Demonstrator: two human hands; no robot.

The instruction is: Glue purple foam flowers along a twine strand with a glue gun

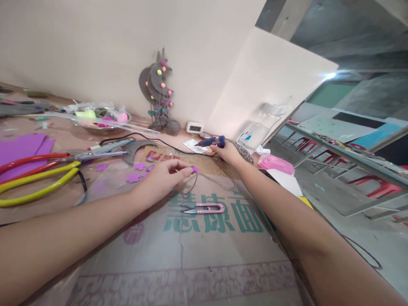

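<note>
My left hand (174, 173) is closed in a pinch on a small purple felt piece (195, 169), and a thin grey cord (190, 189) loops down from it. My right hand (225, 152) grips a blue glue gun (216, 141) at the back of the board, its nozzle pointing left over a white paper scrap (191, 146). Pink thread snips (210, 208) lie in front of both hands on the plastic-covered board (153, 255). Purple felt flowers (133, 177) are scattered left of my left hand, close to a grey felt crescent (130, 154).
Red-handled pliers (35, 158), yellow-handled pliers (38, 187) and purple felt sheets (22, 151) lie on the left. Behind stand a bowl (102, 123), a moon-shaped ornament (157, 85) and a small clock (194, 127). A clear jar (263, 127) stands at the right; a black cable (153, 139) crosses the table.
</note>
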